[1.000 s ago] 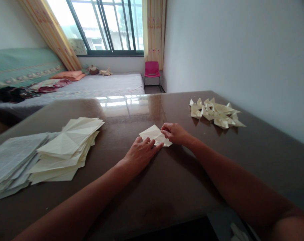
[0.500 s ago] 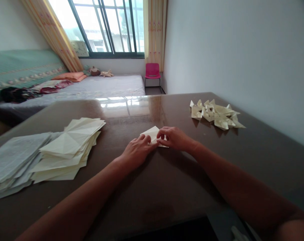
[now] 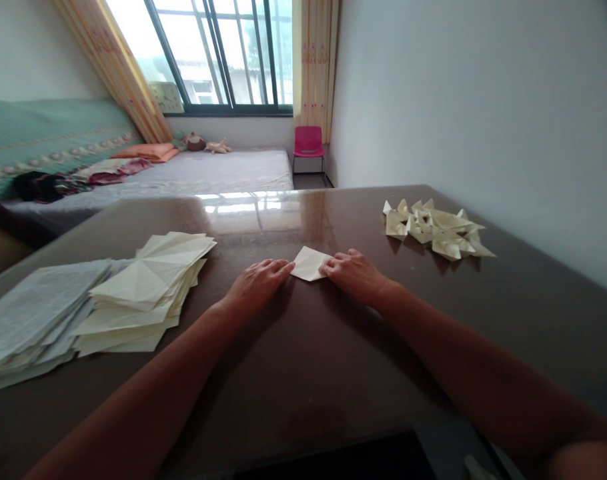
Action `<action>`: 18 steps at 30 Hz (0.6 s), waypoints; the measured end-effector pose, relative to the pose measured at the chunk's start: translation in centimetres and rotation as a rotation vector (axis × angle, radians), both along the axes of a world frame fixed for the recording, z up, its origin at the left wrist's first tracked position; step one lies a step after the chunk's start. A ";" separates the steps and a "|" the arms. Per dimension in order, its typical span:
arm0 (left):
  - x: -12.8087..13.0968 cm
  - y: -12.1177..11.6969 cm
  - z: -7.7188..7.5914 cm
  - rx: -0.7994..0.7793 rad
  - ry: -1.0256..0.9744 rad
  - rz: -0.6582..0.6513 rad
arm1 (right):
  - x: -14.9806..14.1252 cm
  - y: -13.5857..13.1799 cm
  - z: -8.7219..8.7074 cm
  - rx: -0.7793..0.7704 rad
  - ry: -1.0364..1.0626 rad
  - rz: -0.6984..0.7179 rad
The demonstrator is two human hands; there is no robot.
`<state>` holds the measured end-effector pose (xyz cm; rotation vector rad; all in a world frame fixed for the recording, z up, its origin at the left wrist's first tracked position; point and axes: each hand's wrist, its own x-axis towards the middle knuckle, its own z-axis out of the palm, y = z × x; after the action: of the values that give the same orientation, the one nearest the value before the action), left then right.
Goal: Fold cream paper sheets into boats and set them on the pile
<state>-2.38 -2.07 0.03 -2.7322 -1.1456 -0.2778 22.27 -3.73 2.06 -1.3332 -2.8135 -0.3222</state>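
A small folded sheet of cream paper [image 3: 309, 263] lies on the brown table between my hands, one corner pointing away from me. My left hand [image 3: 262, 280] has its fingers together at the paper's left corner, pinching it. At the right corner my right hand [image 3: 356, 273] is closed, with thumb and fingers on the paper's edge. The fingertips partly cover both corners. To the left lies a stack of creased cream sheets [image 3: 148, 280]. Several folded paper pieces [image 3: 433, 230] stand in a cluster at the far right of the table.
A pile of greyish printed sheets [image 3: 38, 313] lies at the left, beside the cream stack. The glossy brown table [image 3: 303, 360] runs toward a bed [image 3: 233, 167] and a pink chair [image 3: 308, 143]. A dark object [image 3: 343, 457] shows at the near edge.
My hands have moved apart from over the paper to its left and right corners, so more of its surface shows. The view has shifted slightly.
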 end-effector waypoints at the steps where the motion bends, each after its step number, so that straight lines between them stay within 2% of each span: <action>1: 0.0 0.0 0.0 0.012 -0.001 -0.005 | 0.1 0.3 -0.1 0.006 0.014 -0.002; 6: 0.1 -0.3 0.5 0.071 -0.013 -0.108 | 0.7 1.3 -0.5 -0.021 0.181 0.023; 12: 0.9 -1.9 1.8 0.054 0.015 -0.255 | 1.4 2.6 -1.6 -0.087 0.468 0.222; 16: 1.7 -3.1 1.7 -0.031 0.034 -0.323 | 1.6 2.7 -1.7 -0.118 0.468 0.260; 18: 1.8 -3.4 1.5 -0.092 0.019 -0.314 | 1.5 2.3 -1.5 -0.165 0.462 0.277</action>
<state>-0.54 -5.42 1.54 -2.9848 -0.7379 -0.2427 23.76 -1.45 0.59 -0.8717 -2.6102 0.2026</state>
